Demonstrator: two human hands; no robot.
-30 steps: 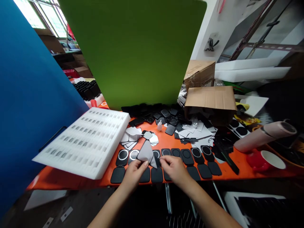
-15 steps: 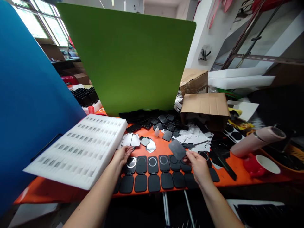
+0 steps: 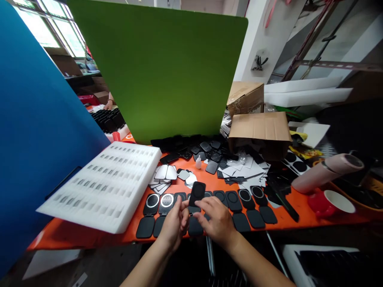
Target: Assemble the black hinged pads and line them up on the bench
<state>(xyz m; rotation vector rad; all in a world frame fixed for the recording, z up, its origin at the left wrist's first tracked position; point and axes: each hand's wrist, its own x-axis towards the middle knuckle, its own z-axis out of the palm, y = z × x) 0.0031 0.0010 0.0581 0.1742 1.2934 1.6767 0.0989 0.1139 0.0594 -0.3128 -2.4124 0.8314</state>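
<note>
In front of me a black rounded plate (image 3: 198, 191) with a faint ring on its face stands tilted up above the row. My right hand (image 3: 218, 220) grips its lower right part with thumb and fingertips. At its lower left, my left hand (image 3: 176, 221) is closed, its fingers curled at the edge; their exact contact is partly hidden. Below lie several black hinged folding pieces (image 3: 235, 201), opened flat side by side. Those at the left show a silver ring (image 3: 152, 201) over a mesh pattern. Both hands cover the middle of the row.
A white foam tray (image 3: 119, 191) with slots leans at the left. Behind the row are white-silver sheets (image 3: 166, 172), a small dropper bottle (image 3: 198, 162), loose black plates (image 3: 212, 167) and paper scraps (image 3: 245, 171). A pink flask (image 3: 326, 173) and red mug (image 3: 320, 203) stand right.
My left hand has left the silver sheets and come to the middle. My right hand has moved left, toward it. The ringed black plate is now raised between them; the plain dark plate is out of sight.
</note>
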